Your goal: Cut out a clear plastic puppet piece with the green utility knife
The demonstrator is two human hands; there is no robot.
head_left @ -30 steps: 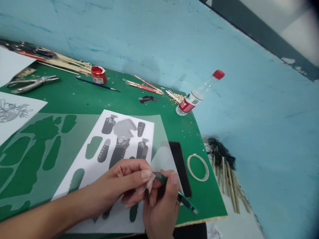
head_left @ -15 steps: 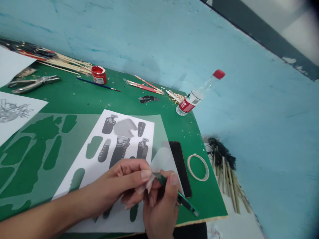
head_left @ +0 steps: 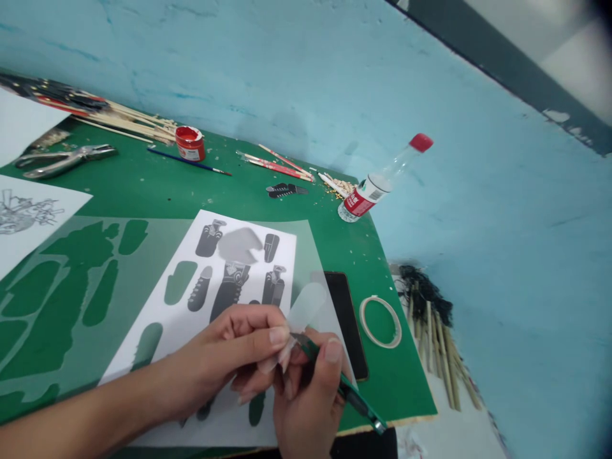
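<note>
My left hand pinches a small piece of translucent plastic sheet between thumb and fingers. In my right hand is a green utility knife, its blade tip touching or close to the plastic by my left thumb. Both hands meet above a white printed sheet with dark grey shapes, some of them cut out. Beneath that lies a larger translucent sheet with several cut-out openings. Part of the held plastic is hidden by my fingers.
Near my right hand lie a black phone and a tape roll. Farther back stand a bottle and a red paint jar, with a paintbrush, pliers and wooden sticks. Bamboo sticks lean beyond the table edge.
The knife's rear end has swung slightly downward in my right hand, and the held plastic has tilted a little. My left hand stays almost still.
</note>
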